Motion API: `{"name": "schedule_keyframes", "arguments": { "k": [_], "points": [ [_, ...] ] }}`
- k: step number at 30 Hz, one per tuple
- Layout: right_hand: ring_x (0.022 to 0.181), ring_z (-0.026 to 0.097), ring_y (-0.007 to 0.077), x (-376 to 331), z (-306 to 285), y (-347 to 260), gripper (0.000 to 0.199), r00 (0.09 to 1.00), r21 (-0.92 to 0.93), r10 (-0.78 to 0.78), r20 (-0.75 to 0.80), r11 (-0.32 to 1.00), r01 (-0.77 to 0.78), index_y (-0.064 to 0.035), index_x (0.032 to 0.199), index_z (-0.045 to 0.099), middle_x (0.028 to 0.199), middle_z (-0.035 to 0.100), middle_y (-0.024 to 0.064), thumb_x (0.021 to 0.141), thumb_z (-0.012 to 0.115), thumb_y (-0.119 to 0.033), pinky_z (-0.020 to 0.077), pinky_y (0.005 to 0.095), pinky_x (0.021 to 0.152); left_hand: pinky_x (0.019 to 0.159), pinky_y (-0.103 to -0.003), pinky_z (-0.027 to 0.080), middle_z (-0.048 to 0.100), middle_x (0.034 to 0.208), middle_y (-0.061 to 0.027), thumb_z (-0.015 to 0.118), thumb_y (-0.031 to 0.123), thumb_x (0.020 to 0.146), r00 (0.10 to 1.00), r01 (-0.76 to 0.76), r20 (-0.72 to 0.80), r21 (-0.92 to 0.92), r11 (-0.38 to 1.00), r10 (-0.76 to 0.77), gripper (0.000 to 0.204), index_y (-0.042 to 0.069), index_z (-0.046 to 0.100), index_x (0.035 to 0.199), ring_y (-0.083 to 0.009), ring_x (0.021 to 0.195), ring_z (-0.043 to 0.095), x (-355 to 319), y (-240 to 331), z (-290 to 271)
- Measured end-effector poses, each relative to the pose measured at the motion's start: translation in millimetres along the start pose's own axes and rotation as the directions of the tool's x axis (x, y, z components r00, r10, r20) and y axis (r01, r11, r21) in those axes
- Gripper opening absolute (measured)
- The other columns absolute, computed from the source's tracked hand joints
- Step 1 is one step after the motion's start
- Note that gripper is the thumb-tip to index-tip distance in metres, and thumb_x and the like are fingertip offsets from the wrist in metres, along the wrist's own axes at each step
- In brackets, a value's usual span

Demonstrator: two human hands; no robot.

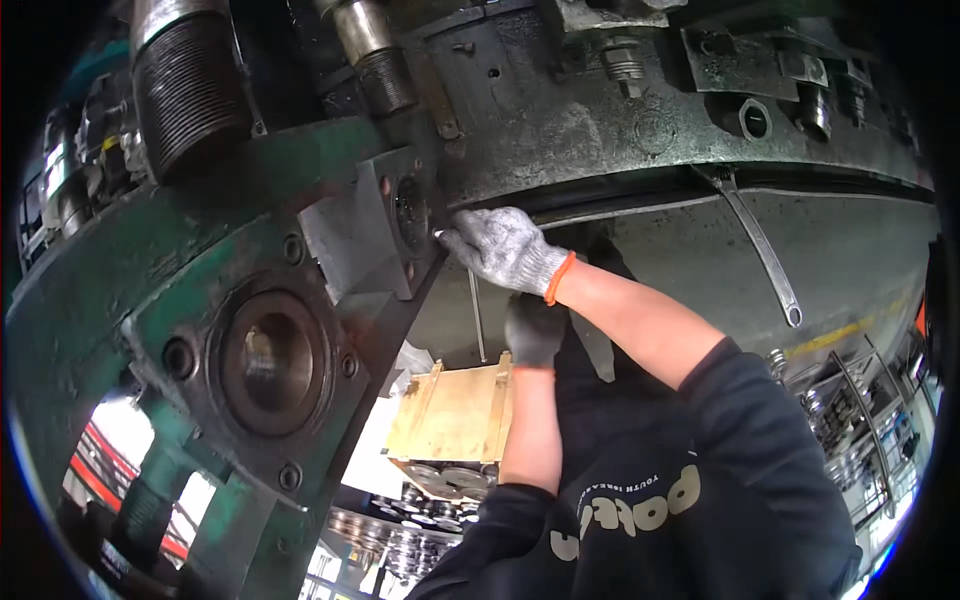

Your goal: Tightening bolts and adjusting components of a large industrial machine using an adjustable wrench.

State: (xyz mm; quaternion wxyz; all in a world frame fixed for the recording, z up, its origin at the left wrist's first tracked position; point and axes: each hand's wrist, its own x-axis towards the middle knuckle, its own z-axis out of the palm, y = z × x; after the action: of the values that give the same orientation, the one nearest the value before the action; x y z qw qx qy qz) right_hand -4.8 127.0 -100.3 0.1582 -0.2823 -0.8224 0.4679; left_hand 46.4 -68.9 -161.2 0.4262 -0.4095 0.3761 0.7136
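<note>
My right hand [505,250], in a grey knit glove with an orange cuff, reaches up to the dark metal edge beside a square flanged block [375,225] on the green machine frame. Its fingers are closed, and a small bright tip shows at the fingertips; I cannot make out what it is. Below that hand a thin metal rod [478,318] points downward; whether it is held is unclear. Lower and nearer to me is my left hand [535,330], in a dark glove, blurred and with its fingers hidden.
A combination wrench [762,250] hangs from the dark machine body [580,130] at right. Large threaded rods [190,90] stand at upper left, above a round bore [272,362]. Below are a wooden crate [450,415] and stacked metal parts [405,545]. A metal rack [850,425] is at far right.
</note>
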Motion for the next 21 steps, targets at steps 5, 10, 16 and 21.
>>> {"name": "schedule_keyframes", "arguments": {
  "k": [5,10,16,21],
  "points": [
    [0.06,0.063,0.036,-4.4,-0.5,15.8,0.031,0.998,-0.121,0.054,0.019,0.991,-0.051,-0.007,0.084,0.059,0.074,0.066,0.0139,0.099,0.058,-0.034,0.0484,0.0444,0.053,0.081,-0.04,0.052,0.069,0.102,-0.0089,0.051,0.04,0.101,0.997,0.041,0.054,0.172,0.984,-0.051,0.036,0.01,0.066,0.115,-0.0255,0.089,0.065,-64.3,98.9,12.7],
    [0.063,0.065,0.0359,-3.8,-10.6,6.9,0.03,0.994,-0.042,0.063,0.095,0.997,-0.06,-0.0066,0.087,0.06,0.076,0.067,0.0137,0.098,0.059,-0.034,0.0494,0.0443,0.054,0.078,-0.032,0.051,0.068,0.109,-0.0063,0.056,0.041,0.1,0.951,-0.296,0.13,0.634,0.714,0.279,0.036,0.01,0.064,0.117,-0.0206,0.088,0.065,-51.7,39.3,62.2],
    [0.064,0.063,0.036,0.7,6.5,7.0,0.031,0.984,0.028,-0.142,-0.112,0.989,0.146,-0.0078,0.087,0.063,0.078,0.066,0.014,0.098,0.057,-0.036,0.0497,0.045,0.058,0.085,-0.031,0.051,0.067,0.111,-0.0048,0.053,0.039,0.103,0.649,-0.053,0.669,-0.434,0.899,0.361,0.037,0.008,0.062,0.121,-0.0187,0.097,0.066,88.0,12.8,96.2],
    [0.068,0.064,0.0355,2.3,-7.1,24.8,0.03,0.993,0.02,-0.114,-0.012,0.993,0.114,-0.0073,0.089,0.065,0.083,0.066,0.014,0.097,0.058,-0.035,0.0505,0.0449,0.061,0.083,-0.031,0.05,0.066,0.109,-0.0057,0.047,0.038,0.105,0.882,-0.095,0.443,-0.163,0.982,0.158,0.038,0.009,0.061,0.125,-0.018,0.093,0.064,79.8,-19.8,85.2]
  ]
}}
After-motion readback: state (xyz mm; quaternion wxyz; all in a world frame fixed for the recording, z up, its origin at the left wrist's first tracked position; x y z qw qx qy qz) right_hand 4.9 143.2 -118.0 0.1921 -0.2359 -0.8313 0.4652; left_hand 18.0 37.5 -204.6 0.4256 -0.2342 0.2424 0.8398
